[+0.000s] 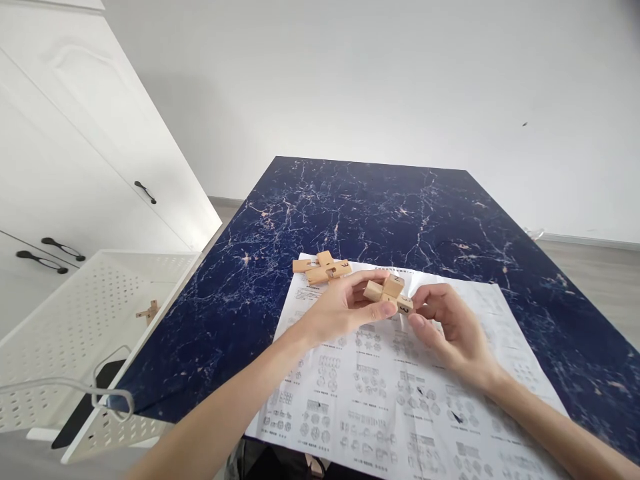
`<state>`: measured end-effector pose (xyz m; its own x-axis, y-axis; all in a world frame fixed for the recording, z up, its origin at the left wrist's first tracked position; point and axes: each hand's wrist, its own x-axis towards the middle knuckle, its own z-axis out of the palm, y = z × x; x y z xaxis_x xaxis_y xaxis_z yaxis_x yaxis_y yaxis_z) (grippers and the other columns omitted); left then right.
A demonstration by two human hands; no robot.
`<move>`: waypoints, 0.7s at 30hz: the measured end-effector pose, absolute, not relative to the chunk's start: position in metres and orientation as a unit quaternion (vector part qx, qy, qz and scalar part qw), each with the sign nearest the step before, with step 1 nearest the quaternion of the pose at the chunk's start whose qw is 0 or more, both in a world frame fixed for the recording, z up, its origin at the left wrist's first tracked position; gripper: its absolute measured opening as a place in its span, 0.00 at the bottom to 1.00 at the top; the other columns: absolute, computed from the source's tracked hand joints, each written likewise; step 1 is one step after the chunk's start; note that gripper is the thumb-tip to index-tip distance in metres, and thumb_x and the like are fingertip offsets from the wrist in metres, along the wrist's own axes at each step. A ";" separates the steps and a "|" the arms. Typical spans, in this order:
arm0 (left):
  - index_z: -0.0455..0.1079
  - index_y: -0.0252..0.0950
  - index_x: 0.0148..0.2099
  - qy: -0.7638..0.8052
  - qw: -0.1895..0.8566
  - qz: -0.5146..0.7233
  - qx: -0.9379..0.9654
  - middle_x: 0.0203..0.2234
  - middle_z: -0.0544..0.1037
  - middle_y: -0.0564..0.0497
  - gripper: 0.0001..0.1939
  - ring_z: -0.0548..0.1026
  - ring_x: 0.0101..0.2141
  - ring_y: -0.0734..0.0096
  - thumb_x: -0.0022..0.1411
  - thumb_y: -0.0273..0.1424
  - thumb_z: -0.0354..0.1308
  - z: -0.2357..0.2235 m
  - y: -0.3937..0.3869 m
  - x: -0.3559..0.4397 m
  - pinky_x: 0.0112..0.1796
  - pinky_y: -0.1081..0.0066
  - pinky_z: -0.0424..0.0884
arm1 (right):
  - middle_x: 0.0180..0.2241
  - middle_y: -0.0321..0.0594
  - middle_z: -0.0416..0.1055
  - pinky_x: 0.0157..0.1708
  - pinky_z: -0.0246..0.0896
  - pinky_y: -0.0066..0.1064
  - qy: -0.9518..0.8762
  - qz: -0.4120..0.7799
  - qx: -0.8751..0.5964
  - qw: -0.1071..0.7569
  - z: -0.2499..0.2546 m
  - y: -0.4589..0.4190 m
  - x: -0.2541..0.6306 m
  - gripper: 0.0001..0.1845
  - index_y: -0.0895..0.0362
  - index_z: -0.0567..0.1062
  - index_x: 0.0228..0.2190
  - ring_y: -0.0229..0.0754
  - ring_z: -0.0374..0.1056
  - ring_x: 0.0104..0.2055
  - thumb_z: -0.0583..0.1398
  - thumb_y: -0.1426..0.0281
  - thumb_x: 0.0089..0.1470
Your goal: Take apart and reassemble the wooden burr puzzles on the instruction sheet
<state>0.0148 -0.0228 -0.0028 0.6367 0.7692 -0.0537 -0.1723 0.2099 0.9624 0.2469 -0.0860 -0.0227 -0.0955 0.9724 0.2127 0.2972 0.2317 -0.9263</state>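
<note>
Over the printed diagram sheet (350,373), the left hand (344,307) is pinching the numbered wooden puzzle blocks (393,287); the right hand (450,327) is hovering half-curled beside one end, contact unclear. Good handling is probably requiring steady left support, straight unforced alignment.

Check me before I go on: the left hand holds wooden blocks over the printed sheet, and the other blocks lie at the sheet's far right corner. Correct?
Not quite: the other blocks lie at the far left corner of the sheet, as the head view shows. The left hand does hold wooden blocks over it.
</note>
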 end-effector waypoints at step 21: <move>0.75 0.42 0.62 0.314 0.535 0.272 0.735 0.57 0.81 0.44 0.35 0.78 0.55 0.51 0.55 0.44 0.79 0.005 -0.027 0.017 0.54 0.54 0.74 | 0.36 0.40 0.79 0.27 0.68 0.31 -0.772 0.135 -0.465 0.411 -0.027 -0.082 0.252 0.05 0.53 0.75 0.47 0.40 0.72 0.29 0.61 0.68 0.72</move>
<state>0.0172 -0.0272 0.0047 0.6549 0.7529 0.0649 0.1697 -0.2302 0.9582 0.2521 -0.0816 -0.0265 -0.2284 0.8296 0.5095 0.6073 0.5305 -0.5915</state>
